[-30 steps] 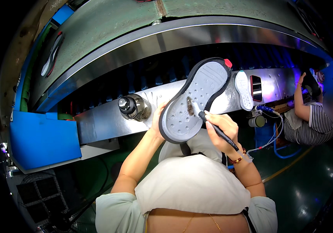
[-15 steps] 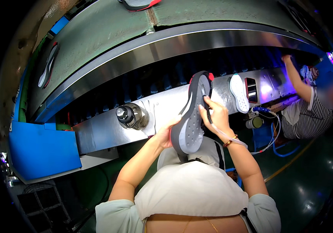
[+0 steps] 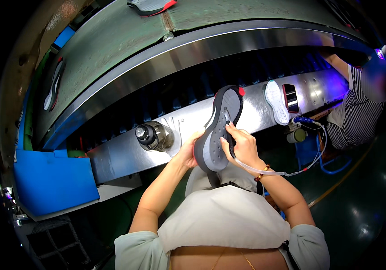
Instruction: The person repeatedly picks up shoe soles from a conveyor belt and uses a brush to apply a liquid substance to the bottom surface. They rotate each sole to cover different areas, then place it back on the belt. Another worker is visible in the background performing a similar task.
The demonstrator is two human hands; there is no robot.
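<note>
A grey-and-black shoe sole [image 3: 213, 144] with a red tip stands tilted in front of me, its dotted inner face turned up. My left hand [image 3: 186, 152] grips its rim low on the left side. In my right hand [image 3: 243, 147] is a slim dark pen-like tool [image 3: 232, 146], pinched between thumb and fingers. The tool's thin tip points at the sole's inside near the middle; whether it touches cannot be made out. From its lower end a clear hose [image 3: 258, 170] runs past my wrist to the right.
Along the metal ledge [image 3: 134, 155] stand a dark-lidded bottle [image 3: 156, 137], a white sole [image 3: 276, 103] and a dark phone-like slab [image 3: 290, 99]. Beyond runs a green conveyor belt [image 3: 107, 54] carrying soles [image 3: 54, 85]. A person in stripes [image 3: 359, 117] sits at right; a blue housing [image 3: 53, 182] is at left.
The sole and both hands have shifted slightly left in view. My right hand with the tool has moved down along the sole. The person at right has leaned nearer the ledge.
</note>
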